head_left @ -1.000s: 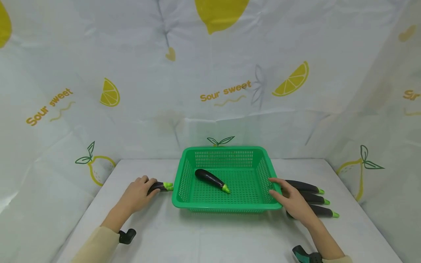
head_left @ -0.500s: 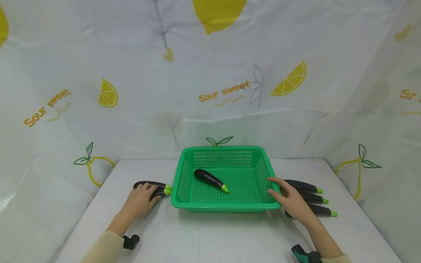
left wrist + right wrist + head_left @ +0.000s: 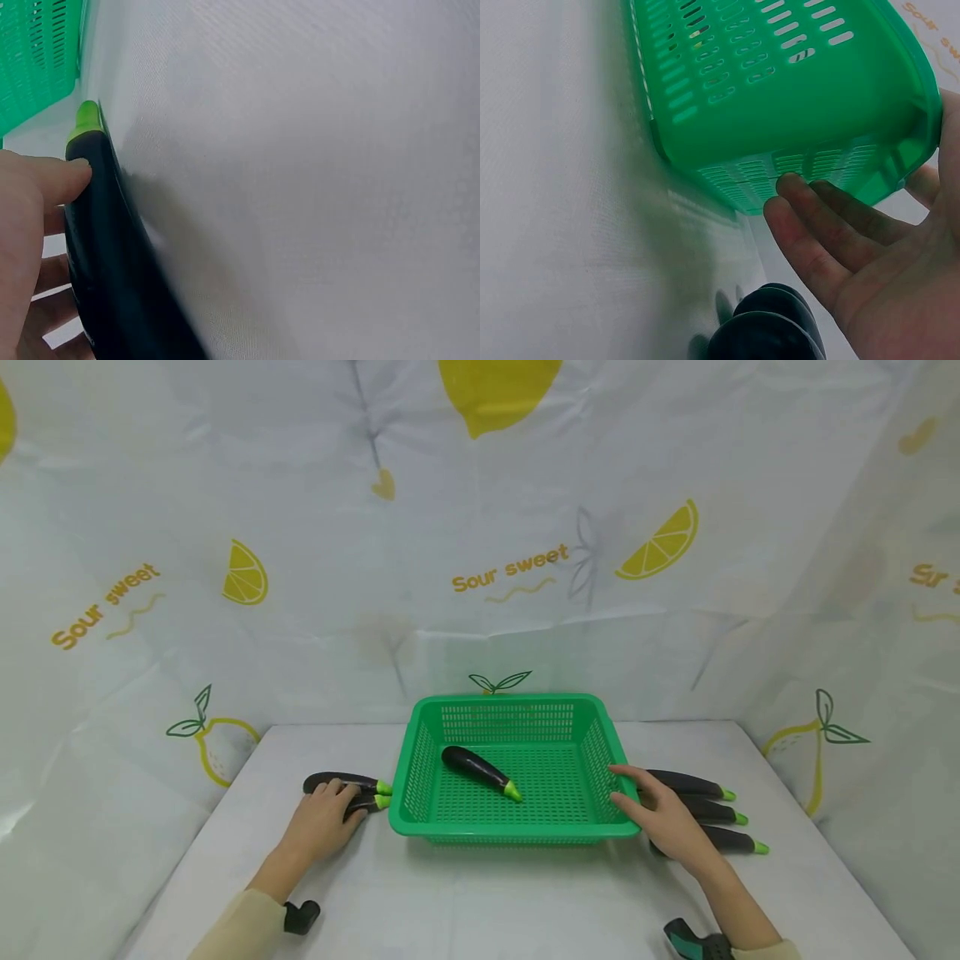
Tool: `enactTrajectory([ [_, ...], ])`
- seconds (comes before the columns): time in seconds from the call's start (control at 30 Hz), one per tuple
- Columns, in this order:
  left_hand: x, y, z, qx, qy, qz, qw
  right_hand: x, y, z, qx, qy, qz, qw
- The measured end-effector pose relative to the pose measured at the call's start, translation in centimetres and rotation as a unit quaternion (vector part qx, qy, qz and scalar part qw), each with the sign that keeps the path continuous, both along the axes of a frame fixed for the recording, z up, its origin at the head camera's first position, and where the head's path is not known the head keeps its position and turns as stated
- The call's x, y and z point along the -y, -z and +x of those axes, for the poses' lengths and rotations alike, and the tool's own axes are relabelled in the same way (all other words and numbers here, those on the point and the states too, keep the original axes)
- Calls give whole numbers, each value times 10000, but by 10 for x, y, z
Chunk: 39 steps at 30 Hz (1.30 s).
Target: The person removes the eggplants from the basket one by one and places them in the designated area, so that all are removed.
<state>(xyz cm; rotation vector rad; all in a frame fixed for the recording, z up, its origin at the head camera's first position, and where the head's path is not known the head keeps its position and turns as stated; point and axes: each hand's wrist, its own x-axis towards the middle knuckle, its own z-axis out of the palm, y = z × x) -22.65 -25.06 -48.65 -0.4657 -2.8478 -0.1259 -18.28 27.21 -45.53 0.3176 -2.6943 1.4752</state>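
Note:
My left hand (image 3: 320, 821) grips the nearer of two eggplants (image 3: 364, 804) on the table, left of the green basket. In the left wrist view the thumb lies on one side of that dark eggplant (image 3: 112, 247), the fingers on the other. Just behind it lies the second eggplant (image 3: 341, 778), partly covered by the fingers. The green plastic basket (image 3: 517, 831) holds one eggplant (image 3: 478, 768), lying slantwise. On the basket's right rim my right hand (image 3: 667, 827) keeps hold, thumb and a finger over the edge; other fingertips touch its outer wall (image 3: 795, 97).
Three more eggplants lie side by side to the right of the basket, the farthest one (image 3: 686, 783) partly behind my right hand. The white table (image 3: 480, 902) is backed by a lemon-printed cloth (image 3: 337, 652) that also hangs at both sides.
My left hand has moved slightly toward me and right, uncovering more of the farther eggplant, and has settled on the nearer one. The right hand and basket stay in place.

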Motion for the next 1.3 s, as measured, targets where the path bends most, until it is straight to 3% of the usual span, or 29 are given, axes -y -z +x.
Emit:
enactTrajectory([
  [0.27, -2, -2, -4, -553, 305, 185, 9978, 0, 1, 0, 46, -1, 1, 10000],
  [0.57, -7, -18, -6, -707, 437, 314, 9960, 0, 1, 0, 37, 8, 12, 10000],
  [0.83, -17, -42, -4, -1203, 708, 632, 9882, 0, 1, -1, 43, 53, 77, 9999],
  [1.13, -34, -71, -1, -1878, 1236, 991, 9693, 0, 0, -1, 63, 40, 94, 9999],
  [1.3, -48, -86, 1, -2014, 1516, 1056, 9619, 0, 1, -1, 91, 44, 80, 9999],
])
